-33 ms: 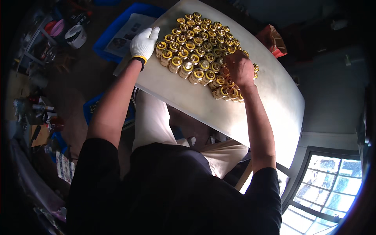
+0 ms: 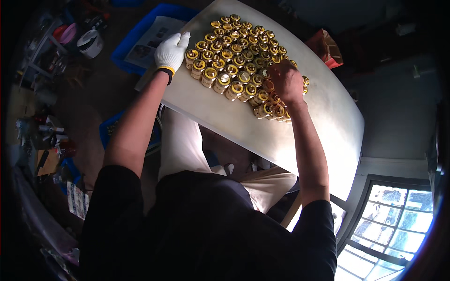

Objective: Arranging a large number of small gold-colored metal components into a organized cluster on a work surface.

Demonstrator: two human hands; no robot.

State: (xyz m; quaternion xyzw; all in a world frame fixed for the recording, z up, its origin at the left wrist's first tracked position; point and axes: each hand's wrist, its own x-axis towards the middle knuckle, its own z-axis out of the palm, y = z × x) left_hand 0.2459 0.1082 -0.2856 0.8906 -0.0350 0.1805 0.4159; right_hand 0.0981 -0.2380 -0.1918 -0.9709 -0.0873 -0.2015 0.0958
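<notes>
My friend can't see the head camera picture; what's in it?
A bare right hand is among many gold-coloured metal cylinders crowded together on a pale table. The left hand, in a white glove, is at the table's edge, near a blue bin.

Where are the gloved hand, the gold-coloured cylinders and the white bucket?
Gloved left hand [image 2: 169, 53]: head view, back of the glove.
Gold-coloured cylinders [image 2: 238, 61]: head view, top of one near the group's middle.
White bucket [image 2: 94, 48]: head view, outer wall.

Fittings [image 2: 227, 55] stand on the table [image 2: 328, 126]; a tray [image 2: 124, 47] lies left of it, a bucket [image 2: 90, 44] farther left, a bag [image 2: 329, 50] at right.
</notes>
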